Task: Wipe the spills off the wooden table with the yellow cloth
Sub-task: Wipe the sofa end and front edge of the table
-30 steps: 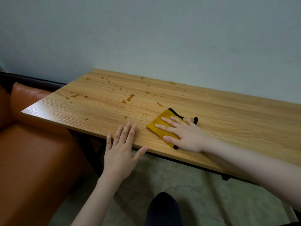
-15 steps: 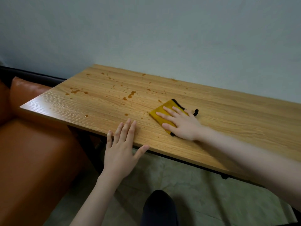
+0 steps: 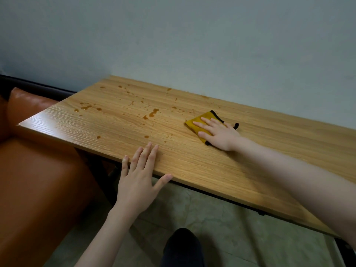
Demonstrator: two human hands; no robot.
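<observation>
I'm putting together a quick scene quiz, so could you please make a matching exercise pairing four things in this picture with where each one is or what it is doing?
Things:
1. left hand
2. right hand
3. yellow cloth
4. brown spills

Places or states:
A. scattered over the table's left half
B. flat under a hand, on the wooden table
C. fingers on the table's near edge, holding nothing
D. pressing down on the cloth with straight fingers

Pairs: 1-C, 2-D, 3-B, 4-A

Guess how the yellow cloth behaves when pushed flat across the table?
Likely soft and floppy: the cloth lies folded flat under the right hand. It probably slides easily on the smooth table, though its free edges may bunch. Looks light.
</observation>
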